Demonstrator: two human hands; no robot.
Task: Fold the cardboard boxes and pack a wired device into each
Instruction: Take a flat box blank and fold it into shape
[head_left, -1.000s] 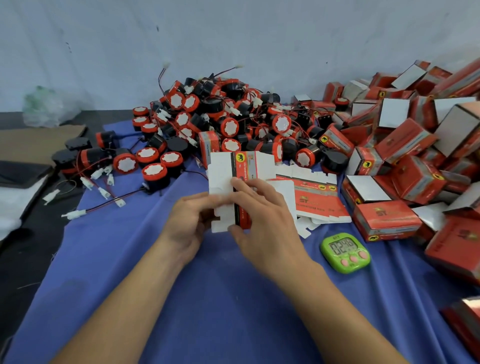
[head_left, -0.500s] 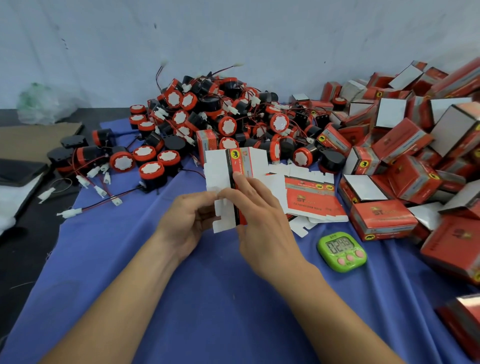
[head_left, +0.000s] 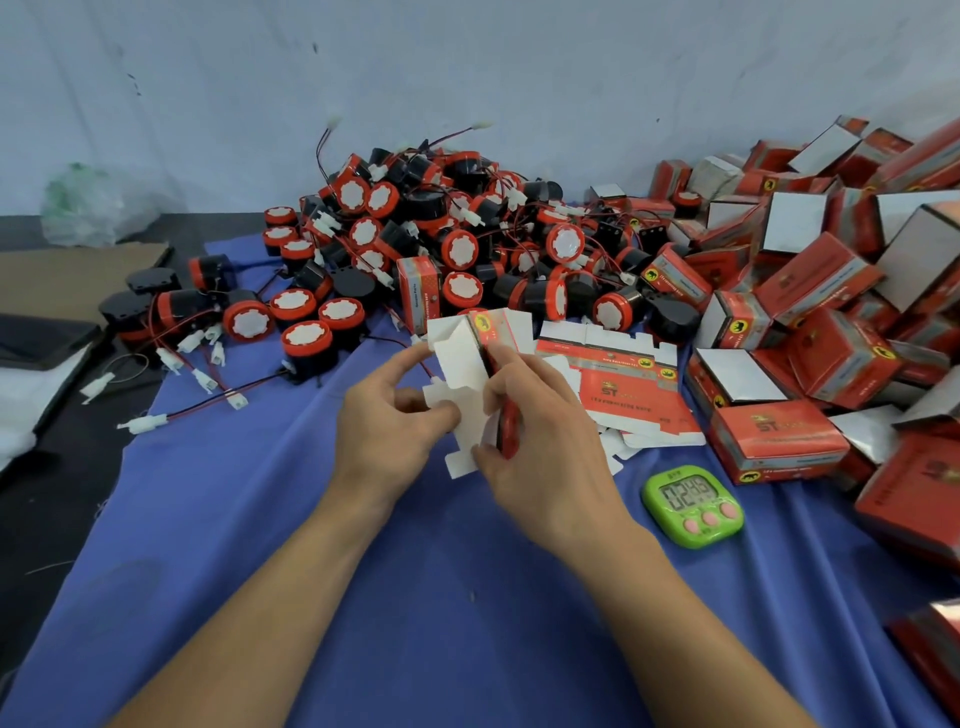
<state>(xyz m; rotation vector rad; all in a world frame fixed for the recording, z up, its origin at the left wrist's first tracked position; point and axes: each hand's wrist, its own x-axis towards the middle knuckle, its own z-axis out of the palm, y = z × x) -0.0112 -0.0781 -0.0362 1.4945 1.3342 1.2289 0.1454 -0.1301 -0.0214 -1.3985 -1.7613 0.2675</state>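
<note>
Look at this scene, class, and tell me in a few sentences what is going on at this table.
A person is folding one cardboard box above a blue cloth. The left hand pinches its white flaps while the right hand grips the red printed side. The box is only partly formed. A pile of wired devices lies behind it. Flat box blanks and a heap of folded boxes lie to the right, and a green timer sits near the right wrist.

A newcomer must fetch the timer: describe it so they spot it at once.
Start at the blue cloth, then look just right of the right hand, in front of the heap of red boxes. The timer lies flat there, the only green thing on the cloth, with a digit display and three pink buttons.
</note>
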